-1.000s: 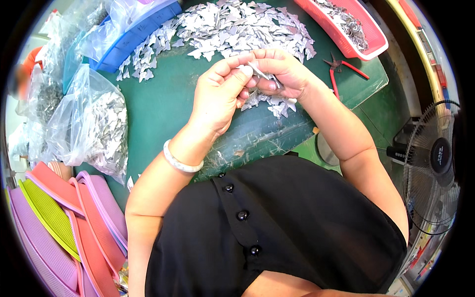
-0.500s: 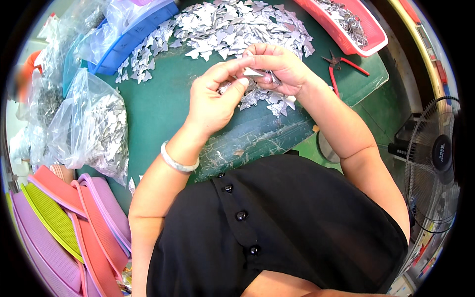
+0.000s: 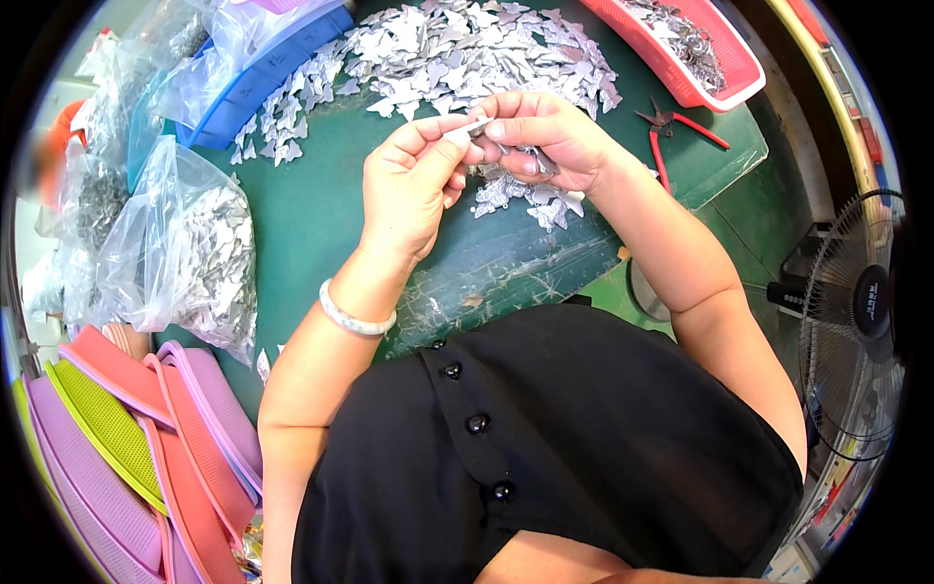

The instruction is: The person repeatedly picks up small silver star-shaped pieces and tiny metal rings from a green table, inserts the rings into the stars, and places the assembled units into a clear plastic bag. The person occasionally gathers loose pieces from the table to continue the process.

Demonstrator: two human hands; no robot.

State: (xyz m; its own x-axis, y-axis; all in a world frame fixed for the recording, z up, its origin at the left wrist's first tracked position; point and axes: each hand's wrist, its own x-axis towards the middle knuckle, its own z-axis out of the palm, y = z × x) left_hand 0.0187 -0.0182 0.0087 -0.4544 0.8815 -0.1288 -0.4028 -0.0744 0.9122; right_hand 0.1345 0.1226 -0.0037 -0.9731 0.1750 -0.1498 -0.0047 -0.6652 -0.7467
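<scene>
Between my two hands is a small silvery butterfly-shaped metal piece, seen nearly edge-on. My left hand pinches it between thumb and fingertips. Thumb and forefinger of my right hand meet at its other end, while the curled fingers hold more silvery metal close to the palm; how many pieces is hidden. Just below my right hand lies a small group of patterned butterfly pieces on the green table. Beyond both hands spreads a large heap of similar flat pieces.
Red-handled pliers lie right of my hands, near a pink basket of metal parts. At left stand a blue bin and a clear bag of pieces. Stacked colored baskets are lower left; a fan stands right.
My left hand has turned slightly, and its fingers have closed on the piece. That piece showed a bright flat face before and now appears thin, tilted the other way.
</scene>
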